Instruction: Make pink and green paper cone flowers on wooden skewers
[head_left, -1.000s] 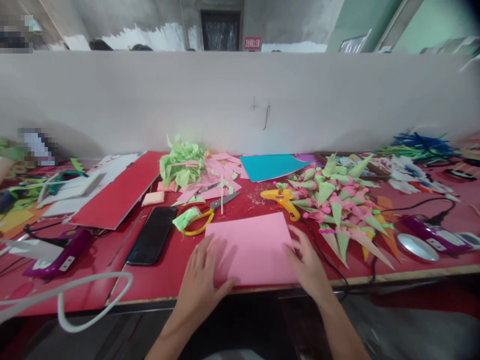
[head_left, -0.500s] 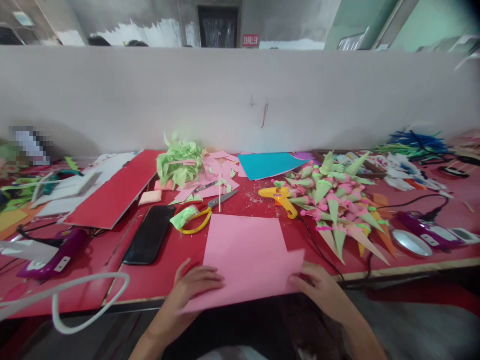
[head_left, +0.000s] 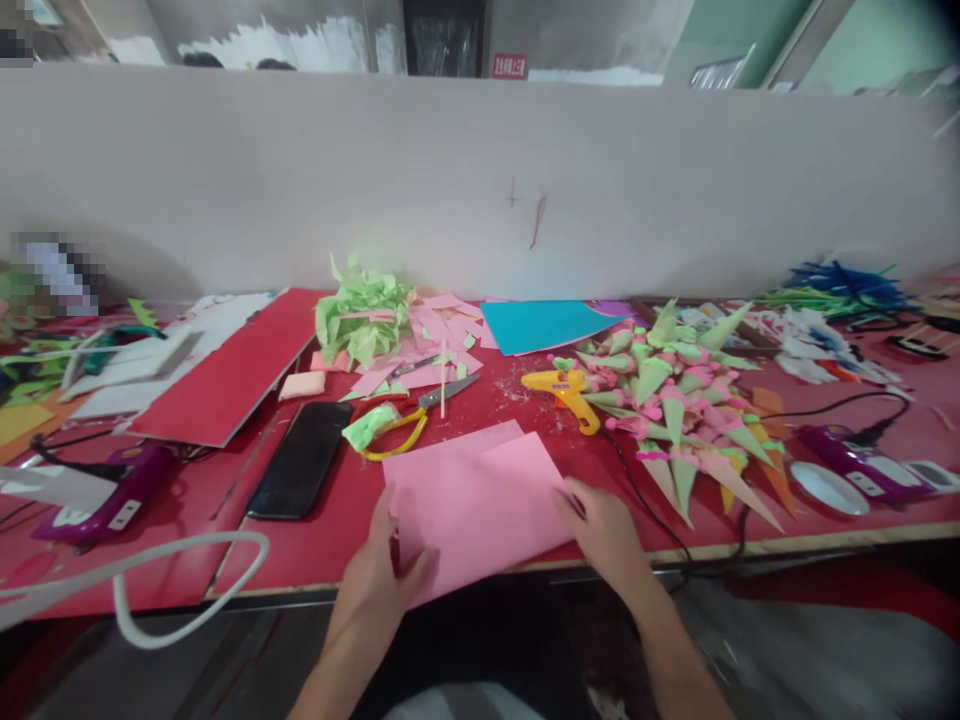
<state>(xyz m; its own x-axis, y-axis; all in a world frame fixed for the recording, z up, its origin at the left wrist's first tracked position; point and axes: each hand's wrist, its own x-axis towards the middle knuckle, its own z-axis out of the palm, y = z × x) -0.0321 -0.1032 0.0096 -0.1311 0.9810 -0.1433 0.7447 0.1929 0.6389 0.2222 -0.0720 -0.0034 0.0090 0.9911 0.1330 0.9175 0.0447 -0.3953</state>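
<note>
A pink sheet of paper (head_left: 472,500) lies folded over on the red table (head_left: 315,550) near its front edge, with a second layer showing along the top. My left hand (head_left: 379,575) pinches the sheet's lower left corner, thumb on top. My right hand (head_left: 600,530) rests on the sheet's right edge with its fingers pressed down on the paper.
Yellow-handled scissors (head_left: 409,420), a black phone (head_left: 302,458) and a yellow glue gun (head_left: 564,392) lie just behind the sheet. A heap of green and pink paper cones (head_left: 675,410) sits right. Paper scraps (head_left: 390,335), a red board (head_left: 225,375) and purple glue guns (head_left: 112,490) lie around.
The pink sheet hung over the table edge half a second ago; it now lies folded on the table, turned slightly. Both hands moved forward onto it.
</note>
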